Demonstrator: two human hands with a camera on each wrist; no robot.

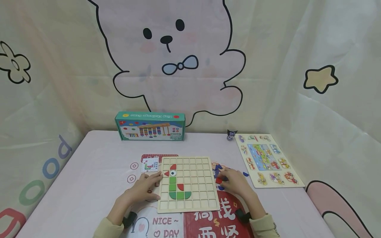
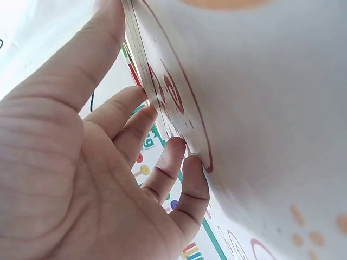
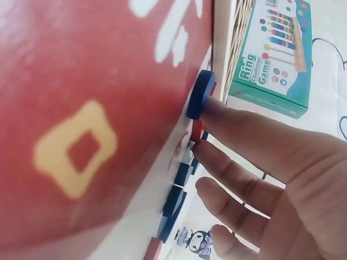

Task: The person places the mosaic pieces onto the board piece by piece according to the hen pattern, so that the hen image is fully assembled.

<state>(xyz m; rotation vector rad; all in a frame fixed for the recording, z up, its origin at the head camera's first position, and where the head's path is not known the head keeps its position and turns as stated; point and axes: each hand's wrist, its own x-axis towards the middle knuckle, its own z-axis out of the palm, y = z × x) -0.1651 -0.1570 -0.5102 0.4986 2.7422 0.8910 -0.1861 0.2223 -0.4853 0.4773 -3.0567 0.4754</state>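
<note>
- lying at lower centre of the head view, on the white worktop (image 1: 89,172): pale wooden grid board (image 1: 202,195), with flat red, green and white pieces (image 1: 172,187) set in its left half
- at left of the board: left grip (image 1: 144,189), thumb and fingers apart, touching the left edge, clamped on nothing
- at right of the board: right grip (image 1: 235,181), down among loose pieces, close to a small flat red piece (image 1: 219,180) and a thick dark-blue piece with a curved rim (image 3: 201,93); cannot tell whether pinched on either
- might catch blue along with red, because of crowding under the fingertips
- could wedge a piece against the board's right edge through a sideways drag
- could jolt set pieces loose by pushing unevenly at left
</note>
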